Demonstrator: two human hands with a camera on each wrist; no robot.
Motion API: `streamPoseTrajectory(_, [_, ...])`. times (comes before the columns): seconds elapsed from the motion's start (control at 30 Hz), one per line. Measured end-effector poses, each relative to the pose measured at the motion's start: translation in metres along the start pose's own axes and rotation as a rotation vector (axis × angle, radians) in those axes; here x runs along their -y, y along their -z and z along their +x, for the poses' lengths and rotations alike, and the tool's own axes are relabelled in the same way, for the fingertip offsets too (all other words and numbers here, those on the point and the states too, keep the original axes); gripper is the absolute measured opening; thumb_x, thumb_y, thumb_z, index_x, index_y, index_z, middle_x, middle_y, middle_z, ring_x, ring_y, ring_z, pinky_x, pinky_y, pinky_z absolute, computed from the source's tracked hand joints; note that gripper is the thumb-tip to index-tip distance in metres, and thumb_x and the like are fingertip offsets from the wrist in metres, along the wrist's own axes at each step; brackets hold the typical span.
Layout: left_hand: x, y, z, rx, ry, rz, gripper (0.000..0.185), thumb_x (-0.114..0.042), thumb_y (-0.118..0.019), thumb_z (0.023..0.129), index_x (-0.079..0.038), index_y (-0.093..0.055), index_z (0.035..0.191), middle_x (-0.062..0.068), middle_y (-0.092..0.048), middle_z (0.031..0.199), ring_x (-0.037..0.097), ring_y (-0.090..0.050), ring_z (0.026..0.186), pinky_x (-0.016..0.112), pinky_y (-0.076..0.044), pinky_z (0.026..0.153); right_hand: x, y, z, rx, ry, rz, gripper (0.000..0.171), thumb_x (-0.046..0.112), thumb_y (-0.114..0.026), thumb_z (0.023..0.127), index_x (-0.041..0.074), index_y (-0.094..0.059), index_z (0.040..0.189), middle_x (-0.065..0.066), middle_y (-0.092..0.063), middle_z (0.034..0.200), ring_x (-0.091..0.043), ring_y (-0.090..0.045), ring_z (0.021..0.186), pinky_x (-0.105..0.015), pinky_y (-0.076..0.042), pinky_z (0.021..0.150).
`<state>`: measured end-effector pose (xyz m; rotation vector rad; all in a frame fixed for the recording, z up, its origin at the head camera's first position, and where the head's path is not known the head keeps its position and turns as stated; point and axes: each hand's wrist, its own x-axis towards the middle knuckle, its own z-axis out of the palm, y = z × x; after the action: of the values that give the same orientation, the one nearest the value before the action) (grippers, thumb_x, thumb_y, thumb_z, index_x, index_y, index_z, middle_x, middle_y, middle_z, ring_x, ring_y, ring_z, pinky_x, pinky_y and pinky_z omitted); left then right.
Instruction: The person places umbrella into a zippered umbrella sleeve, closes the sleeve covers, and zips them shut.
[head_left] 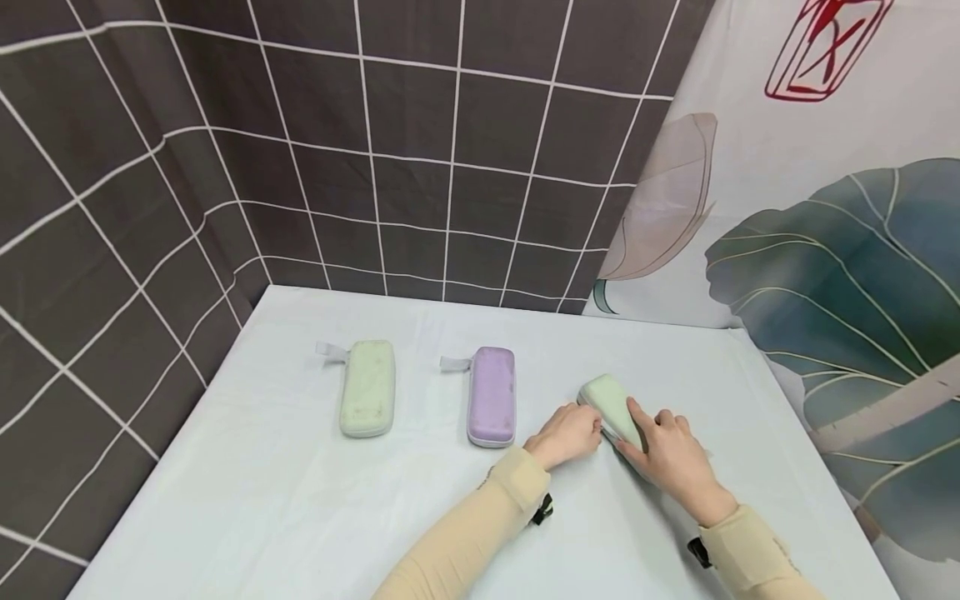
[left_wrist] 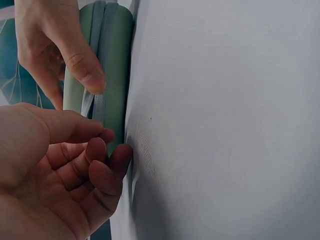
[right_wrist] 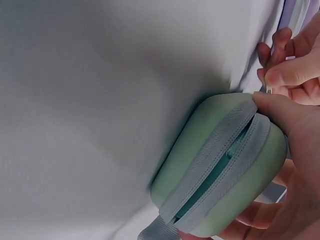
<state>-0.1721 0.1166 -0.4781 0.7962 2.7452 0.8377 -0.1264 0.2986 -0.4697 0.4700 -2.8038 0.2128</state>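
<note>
On the right of the table lies a light green zip case [head_left: 609, 398], like a pencil case or glasses case. My right hand [head_left: 677, 461] grips it, thumb along one side and fingers over the other. At the case's side, my left hand [head_left: 567, 434] pinches the zipper pull [right_wrist: 269, 90], of which only a small metal bit shows in the right wrist view. The zipper [right_wrist: 215, 172] is parted at the near end, leaving a narrow gap with a dark green inside. A grey fabric loop [right_wrist: 159, 230] hangs from that end.
A purple zip case [head_left: 492, 397] lies left of my left hand, and another light green case [head_left: 368, 388] farther left. Both have grey loops at their upper left. The white-covered table [head_left: 300, 517] meets a dark checked curtain [head_left: 420, 192] behind and a leaf-patterned cloth [head_left: 847, 275] at right.
</note>
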Motion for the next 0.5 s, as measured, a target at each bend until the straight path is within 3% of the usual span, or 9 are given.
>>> streamPoseTrajectory(0.3, [-0.001,-0.004,0.0,0.017,-0.007,-0.003,0.024,-0.012,-0.062,0.093,-0.017,-0.055,0.07,-0.009,-0.051,0.063,0.005,-0.045,0.056,0.017,-0.035,0.052,0.007,-0.004,0.002,-0.065,0.025,-0.05,0.07,0.03,-0.085,0.074,-0.004,-0.058,0.129,-0.026,-0.053,0.077,-0.038,-0.048,0.059,-0.043,-0.043,0.04])
streamPoseTrajectory(0.37, [-0.001,-0.005,0.0,0.013,-0.013,0.0,0.023,-0.012,-0.062,0.092,-0.017,-0.056,0.071,-0.009,-0.051,0.064,0.004,-0.046,0.056,0.017,-0.036,0.052,0.006,-0.003,0.002,-0.027,-0.001,-0.033,0.071,0.032,-0.083,0.076,-0.004,-0.057,0.131,-0.026,-0.054,0.08,-0.039,-0.05,0.063,-0.045,-0.044,0.041])
streamPoseTrajectory(0.5, [-0.002,-0.006,0.0,0.017,-0.005,-0.01,0.021,-0.012,-0.061,0.092,-0.017,-0.057,0.072,-0.01,-0.051,0.064,0.004,-0.047,0.056,0.017,-0.037,0.052,-0.004,0.01,0.009,0.155,-0.005,0.052,0.071,0.039,-0.074,0.086,-0.006,-0.051,0.136,-0.022,-0.057,0.087,-0.034,-0.054,0.071,-0.046,-0.047,0.053])
